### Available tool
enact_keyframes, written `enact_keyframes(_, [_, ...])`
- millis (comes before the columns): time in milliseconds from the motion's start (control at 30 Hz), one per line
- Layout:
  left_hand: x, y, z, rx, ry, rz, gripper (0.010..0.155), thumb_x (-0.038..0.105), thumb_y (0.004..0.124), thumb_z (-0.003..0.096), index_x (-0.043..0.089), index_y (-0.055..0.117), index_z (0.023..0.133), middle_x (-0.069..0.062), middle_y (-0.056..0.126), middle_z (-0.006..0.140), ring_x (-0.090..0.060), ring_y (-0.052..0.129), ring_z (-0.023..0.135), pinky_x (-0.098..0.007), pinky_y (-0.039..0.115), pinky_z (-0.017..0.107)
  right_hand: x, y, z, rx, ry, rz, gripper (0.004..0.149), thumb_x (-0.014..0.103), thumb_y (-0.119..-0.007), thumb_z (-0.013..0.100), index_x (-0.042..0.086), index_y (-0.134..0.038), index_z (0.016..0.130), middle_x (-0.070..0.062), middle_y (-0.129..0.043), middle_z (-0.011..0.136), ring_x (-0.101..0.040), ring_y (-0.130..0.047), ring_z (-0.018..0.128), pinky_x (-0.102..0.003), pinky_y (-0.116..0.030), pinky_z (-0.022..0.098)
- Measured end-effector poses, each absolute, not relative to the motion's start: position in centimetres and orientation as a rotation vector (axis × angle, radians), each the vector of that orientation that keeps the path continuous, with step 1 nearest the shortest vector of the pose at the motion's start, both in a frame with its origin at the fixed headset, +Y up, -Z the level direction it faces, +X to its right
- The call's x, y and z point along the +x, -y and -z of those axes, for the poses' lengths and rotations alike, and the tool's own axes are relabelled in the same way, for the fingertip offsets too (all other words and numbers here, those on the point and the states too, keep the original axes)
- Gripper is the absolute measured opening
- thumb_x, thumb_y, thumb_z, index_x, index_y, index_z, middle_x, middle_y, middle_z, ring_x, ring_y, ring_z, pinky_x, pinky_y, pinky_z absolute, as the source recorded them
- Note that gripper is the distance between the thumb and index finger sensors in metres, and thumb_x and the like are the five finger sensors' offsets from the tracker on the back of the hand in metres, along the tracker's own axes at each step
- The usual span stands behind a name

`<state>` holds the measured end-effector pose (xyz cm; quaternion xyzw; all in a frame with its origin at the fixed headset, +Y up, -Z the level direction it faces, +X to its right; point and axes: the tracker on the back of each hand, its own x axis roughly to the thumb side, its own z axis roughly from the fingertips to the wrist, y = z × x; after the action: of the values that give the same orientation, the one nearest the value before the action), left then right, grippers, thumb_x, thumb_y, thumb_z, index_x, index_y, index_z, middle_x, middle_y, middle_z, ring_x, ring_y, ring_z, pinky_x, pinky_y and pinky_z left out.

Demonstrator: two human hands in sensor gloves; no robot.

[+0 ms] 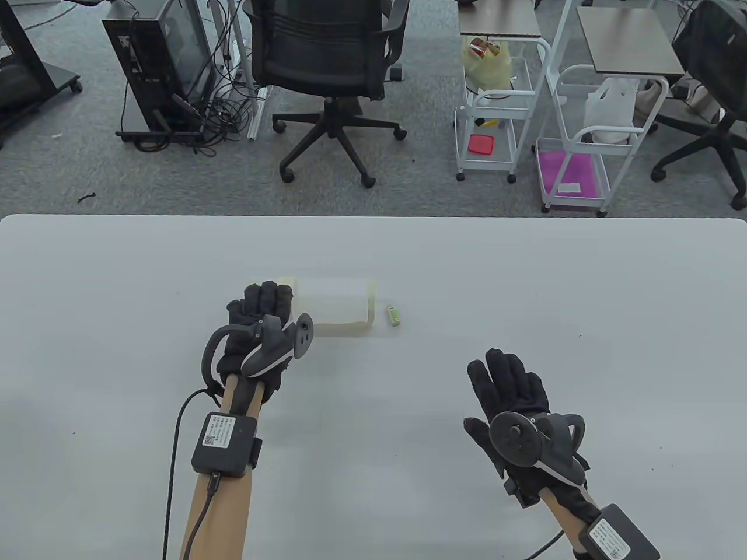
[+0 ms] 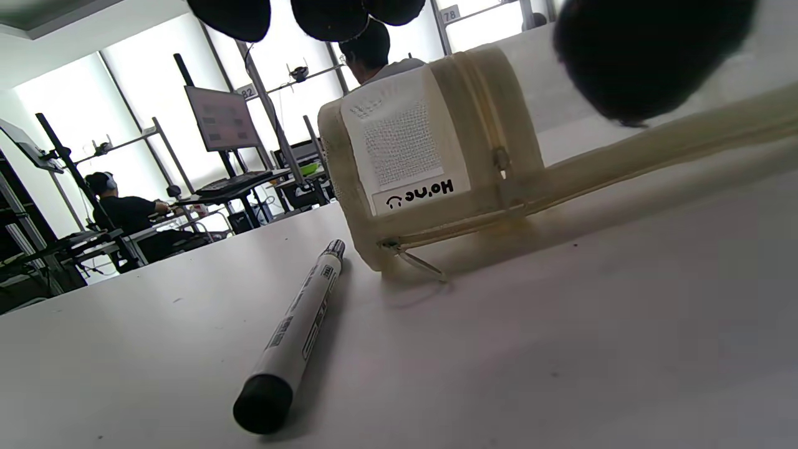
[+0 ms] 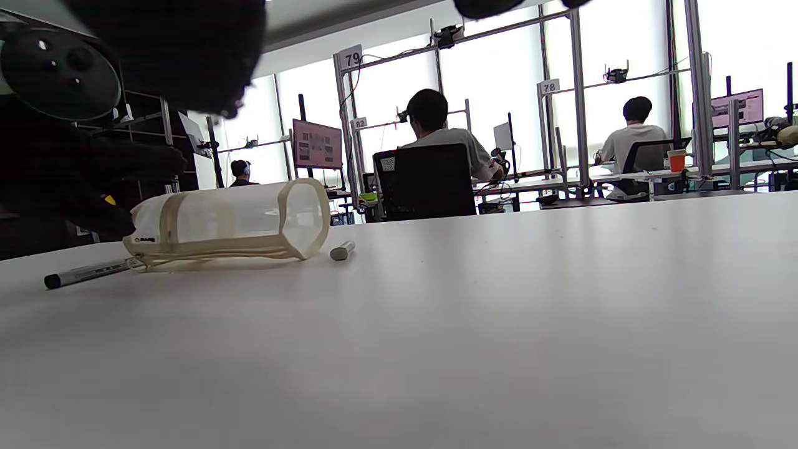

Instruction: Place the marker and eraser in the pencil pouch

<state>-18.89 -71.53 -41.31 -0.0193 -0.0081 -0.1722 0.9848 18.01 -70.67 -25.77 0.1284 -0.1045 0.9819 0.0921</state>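
Note:
A translucent cream pencil pouch (image 1: pixel 334 306) lies on its side mid-table; it also shows in the left wrist view (image 2: pixel 430 162) and the right wrist view (image 3: pixel 230 221). A small green eraser (image 1: pixel 394 315) lies just right of it, apart from it (image 3: pixel 341 251). A white marker with a black cap (image 2: pixel 290 340) lies on the table by the pouch's left end (image 3: pixel 87 272); my left hand hides it in the table view. My left hand (image 1: pixel 265 297) hovers at the pouch's left end and holds nothing. My right hand (image 1: pixel 502 373) is open and empty, front right of the pouch.
The white table (image 1: pixel 117 326) spans the view; its far edge runs across the middle. Beyond it stand an office chair (image 1: pixel 332 64), a computer tower (image 1: pixel 157 64) and white carts (image 1: pixel 496 99).

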Motion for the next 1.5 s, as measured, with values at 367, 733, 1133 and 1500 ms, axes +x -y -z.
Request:
enact_keyframes(367, [-19.3, 73.3, 45.0, -0.084, -0.036, 0.425, 0.105, 0.064, 0.074, 0.0383, 0.021, 0.015, 0.114, -0.009, 0.029, 0.127, -0.037, 0.043, 0.119, -0.061, 0.05, 0.083, 18.5, 71.5, 25.9, 0.344, 0.27, -2.948, 0.09, 0.048, -0.079, 0.037, 0.031, -0.024, 0.106, -0.008, -0.023, 0.114, -0.044, -0.035, 0.109, -0.063, -0.04, 0.073])
enact_keyframes(733, [-19.1, 74.5, 46.9, -0.012, -0.024, 0.526, 0.105, 0.062, 0.077, 0.0347, 0.023, 0.02, 0.114, -0.005, 0.041, 0.123, -0.034, 0.049, 0.116, -0.06, 0.054, 0.082, 18.5, 71.6, 26.0, 0.331, 0.253, -2.944, 0.089, 0.048, -0.078, 0.038, 0.031, -0.024, 0.106, -0.008, -0.022, 0.114, -0.044, -0.035, 0.109, -0.063, -0.04, 0.073])
enact_keyframes(1133, [-19.2, 71.5, 43.3, 0.156, 0.018, 0.409, 0.073, 0.055, 0.073, 0.0404, 0.032, 0.053, 0.106, 0.002, 0.073, 0.109, -0.029, 0.075, 0.105, -0.059, 0.065, 0.077, 18.9, 71.7, 26.2, 0.338, 0.291, -2.903, 0.089, 0.047, -0.079, 0.037, 0.031, -0.025, 0.106, -0.008, -0.021, 0.113, -0.043, -0.035, 0.109, -0.063, -0.04, 0.073])
enact_keyframes(1500, [-12.8, 68.3, 33.8, 0.15, 0.213, 0.322, 0.073, 0.057, 0.073, 0.0412, 0.031, 0.055, 0.107, 0.0, 0.075, 0.109, -0.029, 0.079, 0.104, -0.058, 0.067, 0.076, 19.1, 71.4, 26.5, 0.385, 0.336, -2.813, 0.093, 0.049, -0.08, 0.035, 0.031, -0.022, 0.105, -0.008, -0.018, 0.113, -0.043, -0.037, 0.109, -0.063, -0.041, 0.072])
